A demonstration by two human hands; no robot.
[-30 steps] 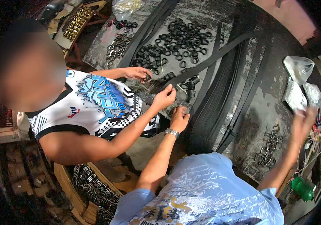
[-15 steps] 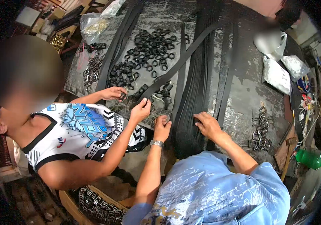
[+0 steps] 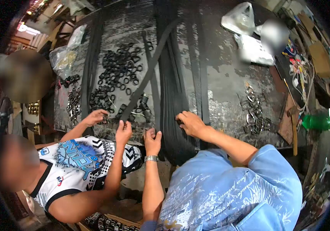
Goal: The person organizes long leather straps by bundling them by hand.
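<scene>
A thick bundle of long black straps [image 3: 170, 88] runs down the table and hangs over its front edge. Just left of the bundle is my left hand [image 3: 152, 140], with a metal watch on the wrist. Its fingers are curled together, and what they may hold is too small to make out. My right hand [image 3: 190, 123] lies on the right side of the bundle, fingers bent and closed at the straps' edge. A single black strap [image 3: 145, 79] crosses diagonally from the bundle to a co-worker's hand [image 3: 123, 131]. The co-worker's other hand [image 3: 95, 117] is by small black rings.
Many black rings [image 3: 120, 63] are heaped left of the bundle, with more straps [image 3: 91, 57] beyond. Metal buckles [image 3: 255, 111] lie on the right. White plastic bags [image 3: 251, 50] sit at the back right. A hammer [image 3: 294, 129] and green bottle [image 3: 317, 122] are at the right edge.
My view has turned, so the table and everything on it appear further left. My hands stay by the strap bundle, and the co-worker still holds the diagonal strap.
</scene>
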